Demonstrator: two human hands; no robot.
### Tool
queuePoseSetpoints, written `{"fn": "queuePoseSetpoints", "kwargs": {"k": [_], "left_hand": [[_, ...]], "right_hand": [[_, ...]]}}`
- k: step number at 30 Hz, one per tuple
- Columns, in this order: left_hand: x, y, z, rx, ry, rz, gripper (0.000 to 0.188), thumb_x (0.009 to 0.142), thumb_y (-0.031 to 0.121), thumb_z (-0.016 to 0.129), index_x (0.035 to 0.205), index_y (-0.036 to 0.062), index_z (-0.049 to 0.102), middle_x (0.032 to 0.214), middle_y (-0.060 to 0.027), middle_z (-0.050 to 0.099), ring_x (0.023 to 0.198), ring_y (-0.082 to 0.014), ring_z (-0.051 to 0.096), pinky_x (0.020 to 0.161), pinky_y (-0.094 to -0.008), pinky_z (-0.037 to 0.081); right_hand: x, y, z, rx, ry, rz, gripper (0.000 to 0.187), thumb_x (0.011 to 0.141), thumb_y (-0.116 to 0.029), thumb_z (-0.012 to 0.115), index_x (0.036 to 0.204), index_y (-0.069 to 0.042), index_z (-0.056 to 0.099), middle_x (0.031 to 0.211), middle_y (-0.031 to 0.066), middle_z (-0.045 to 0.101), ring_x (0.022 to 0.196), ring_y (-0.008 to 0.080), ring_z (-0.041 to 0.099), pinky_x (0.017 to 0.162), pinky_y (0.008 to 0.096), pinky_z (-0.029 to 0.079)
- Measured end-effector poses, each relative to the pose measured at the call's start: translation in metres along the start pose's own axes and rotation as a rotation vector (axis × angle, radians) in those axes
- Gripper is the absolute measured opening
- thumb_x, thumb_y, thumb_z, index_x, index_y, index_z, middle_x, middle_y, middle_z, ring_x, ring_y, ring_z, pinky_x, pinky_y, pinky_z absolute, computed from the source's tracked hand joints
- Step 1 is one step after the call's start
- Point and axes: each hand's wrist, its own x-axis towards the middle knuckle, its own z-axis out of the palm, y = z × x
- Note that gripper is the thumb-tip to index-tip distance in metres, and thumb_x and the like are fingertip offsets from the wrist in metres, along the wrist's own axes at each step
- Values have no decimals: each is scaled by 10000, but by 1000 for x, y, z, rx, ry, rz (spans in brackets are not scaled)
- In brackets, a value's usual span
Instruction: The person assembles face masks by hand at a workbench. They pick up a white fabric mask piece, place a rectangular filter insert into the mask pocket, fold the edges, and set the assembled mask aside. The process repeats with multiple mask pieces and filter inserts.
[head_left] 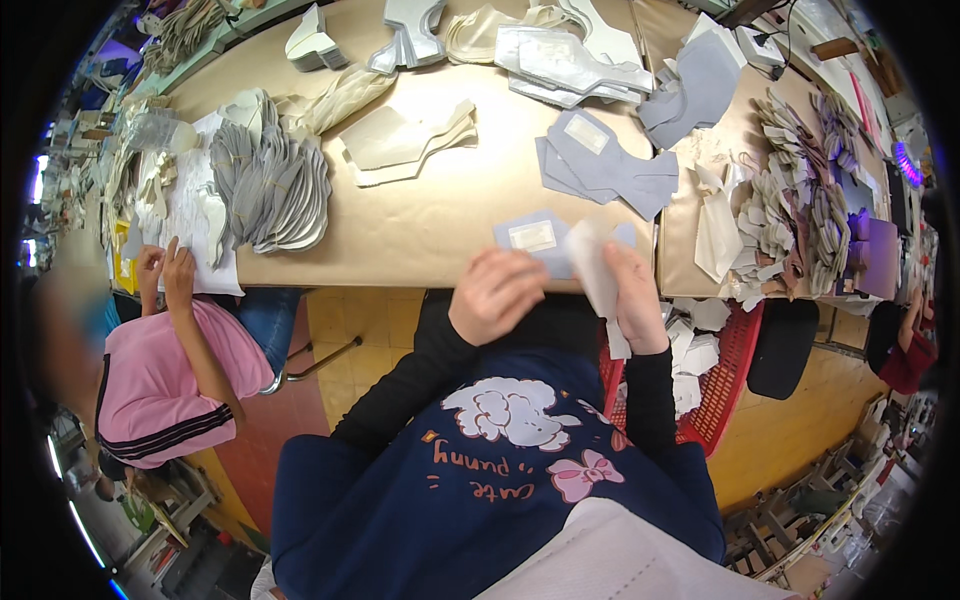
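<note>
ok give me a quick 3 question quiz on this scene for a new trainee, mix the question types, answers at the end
1. Which of the person's hands holds the thin pale piece?
2. True or false: the red basket is standing on top of the table.
3. What shape is the pale patch on the grey piece nearest the left hand?
a) round
b) rectangular
c) triangular

Key:
1. The right hand.
2. False: the red basket sits lower than the table, on the person's right, with white pieces in it.
3. b
</note>
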Motion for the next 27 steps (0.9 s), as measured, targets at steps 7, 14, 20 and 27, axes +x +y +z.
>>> {"fn": "queuePoseSetpoints", "kwargs": {"k": [7,14,20,27], "left_hand": [[2,-32,-8,143,-299,-177,499,925,193,694,1413,159,592,1546,-1,505,1447,-310,425,1199,-549,258],[32,-6,-27,-586,-136,-434,358,913,33,703,1264,29,629,1331,-124,650,1174,-253,636,1004,-385,497],[31,13,-22,-917,-49,-750,162,938,-12,694,1093,-38,734,931,-50,710,863,-90,639,816,-261,551],[15,-1,-19,-976,-62,-845,389,928,3,727,1314,26,688,994,-7,687,877,-64,607,778,-233,533]], "right_hand": [[-7,-6,-5,-129,132,-71,235,991,-130,676,1174,18,682,972,43,724,772,72,652,681,225,511],[-3,-11,15,-460,30,-146,293,929,-21,711,1193,-42,586,947,28,685,849,69,640,747,204,474],[-2,0,10,-266,-45,-204,362,922,-17,699,1242,-60,538,1041,53,672,945,93,619,837,241,476],[-11,-10,2,-543,-231,-236,251,906,-19,714,1155,-34,689,1194,98,675,1078,195,641,963,317,496]]}}
